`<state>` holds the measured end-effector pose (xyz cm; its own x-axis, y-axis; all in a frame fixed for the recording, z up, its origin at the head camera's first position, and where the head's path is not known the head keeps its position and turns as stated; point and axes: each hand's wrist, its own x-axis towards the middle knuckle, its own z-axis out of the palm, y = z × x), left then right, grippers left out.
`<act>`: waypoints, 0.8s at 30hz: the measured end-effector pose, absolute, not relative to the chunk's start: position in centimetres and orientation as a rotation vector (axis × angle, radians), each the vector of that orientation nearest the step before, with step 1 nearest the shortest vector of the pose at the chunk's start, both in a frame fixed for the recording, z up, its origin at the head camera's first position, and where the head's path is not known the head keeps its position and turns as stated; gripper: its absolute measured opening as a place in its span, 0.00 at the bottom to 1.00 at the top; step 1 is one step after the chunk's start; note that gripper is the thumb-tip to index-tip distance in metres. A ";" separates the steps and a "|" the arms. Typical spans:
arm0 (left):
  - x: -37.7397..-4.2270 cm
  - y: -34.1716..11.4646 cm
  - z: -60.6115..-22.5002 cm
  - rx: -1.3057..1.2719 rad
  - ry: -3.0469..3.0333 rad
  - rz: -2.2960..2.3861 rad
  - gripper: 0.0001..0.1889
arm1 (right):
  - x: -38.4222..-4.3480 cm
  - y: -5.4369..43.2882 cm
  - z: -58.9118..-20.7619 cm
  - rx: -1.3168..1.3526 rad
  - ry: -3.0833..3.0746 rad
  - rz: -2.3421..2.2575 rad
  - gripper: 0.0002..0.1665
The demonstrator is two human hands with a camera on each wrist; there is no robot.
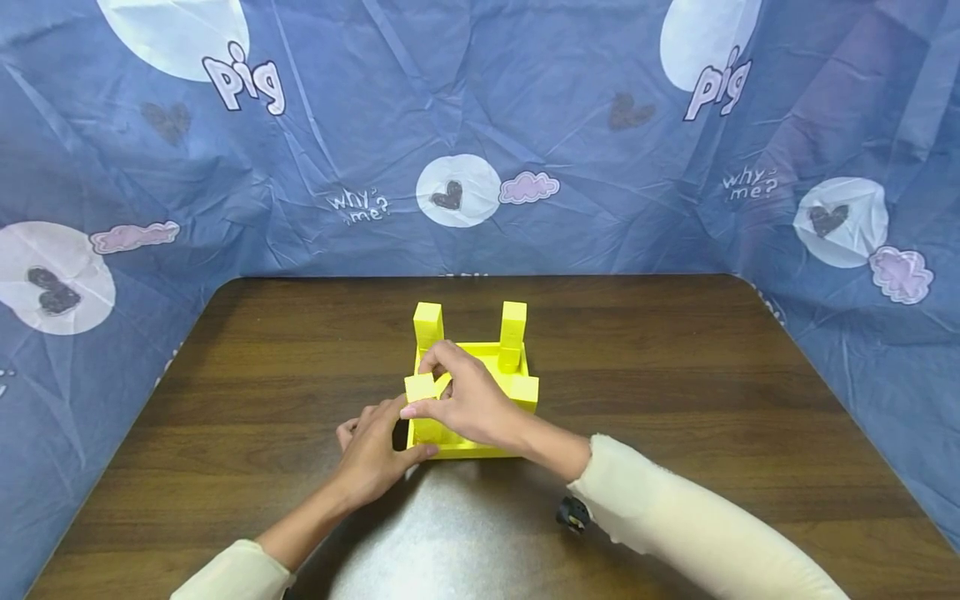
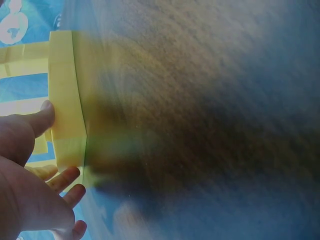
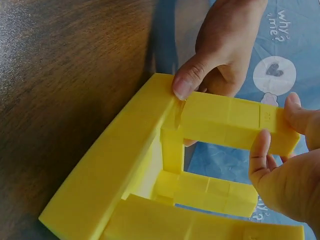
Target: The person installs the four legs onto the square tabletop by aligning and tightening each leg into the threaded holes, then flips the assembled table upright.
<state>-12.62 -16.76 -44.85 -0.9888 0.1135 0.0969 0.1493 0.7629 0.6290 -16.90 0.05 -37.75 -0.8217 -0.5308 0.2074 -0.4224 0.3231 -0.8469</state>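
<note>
A shallow yellow frame (image 1: pixel 480 452) with raised walls lies on the table, and square yellow posts stand up at its corners. My right hand (image 1: pixel 476 400) grips the top of the near-left post (image 3: pixel 225 117), thumb on one side and fingers on the other. At that post's foot, my left hand (image 1: pixel 375 454) holds the frame's near-left corner. Its thumb (image 3: pixel 185 87) lies at the joint of post and frame in the right wrist view, with the other fingers round the outer side. The post's lower part is partly hidden by my hands in the head view.
Two far posts, one on the left (image 1: pixel 428 321) and one on the right (image 1: pixel 513 325), rise behind my hands. The near-right post (image 1: pixel 524 390) stands beside my right wrist. Brown wood table (image 1: pixel 675 375) surrounds the frame, and a blue printed cloth (image 1: pixel 600 225) hangs behind.
</note>
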 end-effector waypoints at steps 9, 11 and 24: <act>-12.6 -16.8 -44.8 -0.223 -2.894 -1.057 0.31 | -16.4 0.3 -37.7 -0.908 2.522 -1.312 0.32; -12.7 -16.8 -44.8 -0.231 -2.892 -1.058 0.31 | -16.4 0.6 -37.3 -0.969 2.524 -1.231 0.40; -12.7 -16.8 -44.8 -0.231 -2.912 -1.024 0.37 | -17.3 1.1 -36.0 -1.178 2.416 -1.132 0.26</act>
<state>-12.72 -16.79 -44.83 -0.9878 0.1251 0.0926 0.1555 0.7699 0.6189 -17.33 1.11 -36.00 -0.6526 -0.7473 0.1250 -0.5743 0.3803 -0.7249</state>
